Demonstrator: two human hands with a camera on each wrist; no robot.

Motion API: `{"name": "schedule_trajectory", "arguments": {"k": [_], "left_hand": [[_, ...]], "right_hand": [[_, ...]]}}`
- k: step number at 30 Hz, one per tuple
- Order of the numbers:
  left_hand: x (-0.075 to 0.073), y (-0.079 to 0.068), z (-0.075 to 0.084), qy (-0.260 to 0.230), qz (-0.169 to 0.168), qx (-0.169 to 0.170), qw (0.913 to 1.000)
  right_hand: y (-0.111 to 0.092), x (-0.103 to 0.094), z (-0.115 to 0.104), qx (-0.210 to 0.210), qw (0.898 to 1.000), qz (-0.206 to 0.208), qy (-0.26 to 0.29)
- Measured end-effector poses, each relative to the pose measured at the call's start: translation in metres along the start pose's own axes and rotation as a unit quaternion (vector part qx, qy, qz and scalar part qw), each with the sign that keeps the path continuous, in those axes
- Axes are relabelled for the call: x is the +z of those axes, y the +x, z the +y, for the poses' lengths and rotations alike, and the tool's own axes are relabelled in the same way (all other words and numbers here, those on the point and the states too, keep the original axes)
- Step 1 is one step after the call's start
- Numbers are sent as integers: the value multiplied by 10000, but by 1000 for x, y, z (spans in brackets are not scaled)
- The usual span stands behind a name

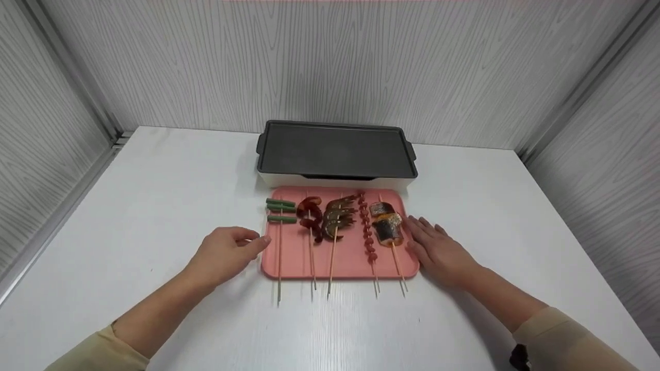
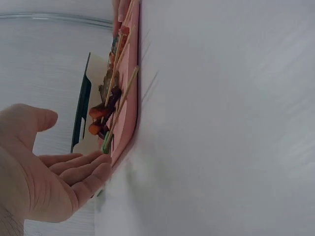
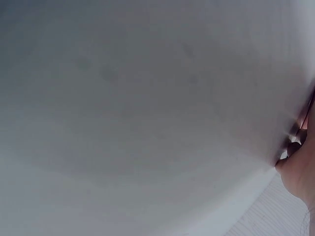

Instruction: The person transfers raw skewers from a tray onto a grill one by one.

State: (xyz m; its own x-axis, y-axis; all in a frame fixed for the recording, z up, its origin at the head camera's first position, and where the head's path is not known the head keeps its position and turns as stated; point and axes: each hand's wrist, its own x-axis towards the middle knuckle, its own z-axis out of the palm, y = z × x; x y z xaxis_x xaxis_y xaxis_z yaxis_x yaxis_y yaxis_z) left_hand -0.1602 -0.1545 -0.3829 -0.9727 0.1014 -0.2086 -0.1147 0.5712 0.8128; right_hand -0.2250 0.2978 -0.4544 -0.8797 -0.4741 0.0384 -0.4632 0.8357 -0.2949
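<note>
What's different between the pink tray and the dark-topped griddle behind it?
The pink tray is one colour, while the griddle has a dark top on a white base.
The griddle has a small handle at each end; the tray shows none.
The tray lies low; the griddle stands taller.
Both are roughly rectangular, with rounded corners.

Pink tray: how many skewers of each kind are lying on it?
Green-piece skewer: 1
Dark red curled-piece skewer: 1
Shrimp-like skewer: 1
Small red-bead skewer: 1
Dark-and-golden chunk skewer: 1
Total: 5 skewers
</note>
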Motion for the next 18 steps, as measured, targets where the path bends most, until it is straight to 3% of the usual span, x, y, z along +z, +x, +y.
{"name": "schedule_trajectory", "arguments": {"k": [4,8,18], "left_hand": [[3,-5,0,-882,-334,-759,9927],[7,-10,-1,-1311,-782,-1271,9801],[22,-14,-8,-2172,-1412,-1633,9520]], "right_hand": [[0,0,-1,21,10000,0,1],[0,-1,-1,50,10000,-18,4],[0,0,0,94,9999,-91,13]]}}
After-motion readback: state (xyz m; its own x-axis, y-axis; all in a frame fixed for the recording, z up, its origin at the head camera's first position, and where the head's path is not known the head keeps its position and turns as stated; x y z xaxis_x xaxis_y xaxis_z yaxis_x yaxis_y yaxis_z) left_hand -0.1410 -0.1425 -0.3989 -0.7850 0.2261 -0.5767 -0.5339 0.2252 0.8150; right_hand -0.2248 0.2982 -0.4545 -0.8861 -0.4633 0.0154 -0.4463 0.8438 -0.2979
